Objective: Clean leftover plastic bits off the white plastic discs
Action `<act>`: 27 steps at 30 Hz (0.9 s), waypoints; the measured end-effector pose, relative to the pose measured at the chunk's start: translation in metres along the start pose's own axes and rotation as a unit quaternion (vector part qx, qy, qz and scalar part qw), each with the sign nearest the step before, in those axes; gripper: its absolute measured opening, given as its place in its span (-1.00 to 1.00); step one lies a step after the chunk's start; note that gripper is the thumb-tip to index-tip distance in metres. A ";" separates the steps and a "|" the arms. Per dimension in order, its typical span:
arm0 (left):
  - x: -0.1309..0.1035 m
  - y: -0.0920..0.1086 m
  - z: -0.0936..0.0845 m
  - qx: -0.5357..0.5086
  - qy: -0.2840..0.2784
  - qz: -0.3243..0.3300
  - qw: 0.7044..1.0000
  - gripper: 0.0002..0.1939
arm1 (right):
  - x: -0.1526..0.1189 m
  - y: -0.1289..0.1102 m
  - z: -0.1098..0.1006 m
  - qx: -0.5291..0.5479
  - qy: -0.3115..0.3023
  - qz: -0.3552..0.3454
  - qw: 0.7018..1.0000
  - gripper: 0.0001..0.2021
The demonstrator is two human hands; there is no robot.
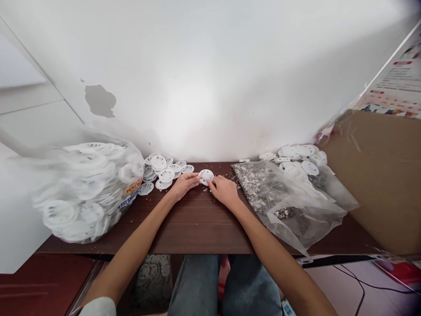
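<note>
Disc [206,176] sits between your hands, rim pinched by left fingers [190,180] and right fingers [215,181]. Looks light, stiff, maybe slick (thin plastic, I'd guess); hold opposite edges.

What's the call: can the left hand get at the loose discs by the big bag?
Probably yes: the left hand is close beside the loose discs, nothing visible between. Its grip is on the held disc, though, which the right hand also holds.

poster [394,83]: cut off, right edge | its small print: seemingly Chinese, too blurred
</note>
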State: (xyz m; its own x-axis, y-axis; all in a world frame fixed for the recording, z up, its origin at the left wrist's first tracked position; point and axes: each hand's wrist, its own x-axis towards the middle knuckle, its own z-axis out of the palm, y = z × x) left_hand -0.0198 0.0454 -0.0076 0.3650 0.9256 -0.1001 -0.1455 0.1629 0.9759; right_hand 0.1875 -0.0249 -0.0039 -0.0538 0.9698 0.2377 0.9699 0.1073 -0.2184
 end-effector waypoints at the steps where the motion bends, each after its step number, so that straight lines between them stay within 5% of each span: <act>1: -0.001 0.001 0.001 0.007 0.000 0.000 1.000 -0.57 | 0.000 0.000 0.000 0.000 0.001 0.000 1.000 -0.45; 27: 0.000 0.003 -0.005 0.002 -0.029 -0.030 0.999 -0.60 | -0.002 0.003 0.002 0.011 0.024 -0.008 1.000 -0.48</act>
State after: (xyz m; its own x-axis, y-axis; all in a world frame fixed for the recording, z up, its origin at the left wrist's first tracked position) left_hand -0.0246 0.0473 -0.0053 0.4256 0.8930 -0.1465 -0.1184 0.2155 0.9693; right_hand 0.1897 -0.0259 -0.0064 -0.0581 0.9563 0.2865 0.9636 0.1287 -0.2342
